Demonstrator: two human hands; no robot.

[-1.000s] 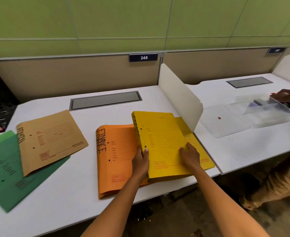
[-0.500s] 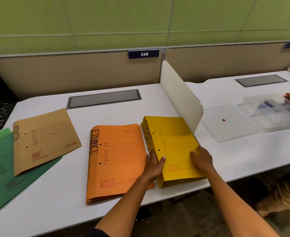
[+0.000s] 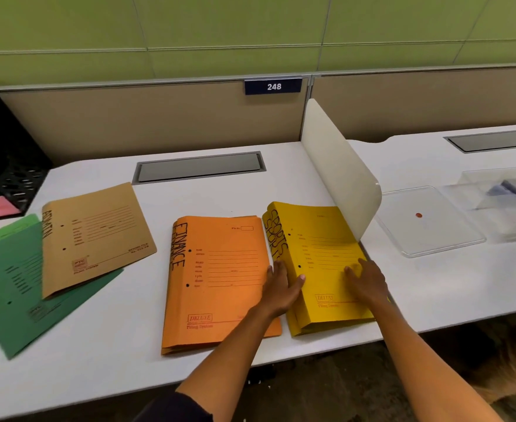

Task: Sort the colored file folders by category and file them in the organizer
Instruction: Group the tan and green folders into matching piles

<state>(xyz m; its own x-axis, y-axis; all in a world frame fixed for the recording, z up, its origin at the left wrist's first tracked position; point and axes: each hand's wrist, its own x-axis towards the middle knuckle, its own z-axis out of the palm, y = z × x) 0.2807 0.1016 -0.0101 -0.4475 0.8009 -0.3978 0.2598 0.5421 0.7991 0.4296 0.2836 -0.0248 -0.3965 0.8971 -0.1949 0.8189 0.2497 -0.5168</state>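
Your left hand (image 3: 281,284) lies on the white desk surface (image 3: 104,354) at the spine edge of the stack of yellow card file folders marked SPORTS (image 3: 317,266). Its fingers are straight and close together along that edge, with the thumb laid over the top cover. Your right hand (image 3: 368,281) rests flat on the top yellow cover, fingers extended and slightly apart, pinching nothing.

The yellow stack sits at the near desk edge, touching the foot of the upright cream plastic divider panel (image 3: 342,172). Just beside it on the left lies the stack of orange card file folders marked FINANCE (image 3: 217,281); whether the two stacks touch is hidden by your left hand.

Farther left, a single brown card folder marked ADMIN (image 3: 95,236) overlaps the fanned green card folders (image 3: 10,287), whose lettering is too blurred to read. The black perforated file organizer (image 3: 7,166) stands at the far left rear, with pink sheets showing at its base.

Beyond the divider, a clear plastic tray lid with a small red dot (image 3: 427,220) lies flat.
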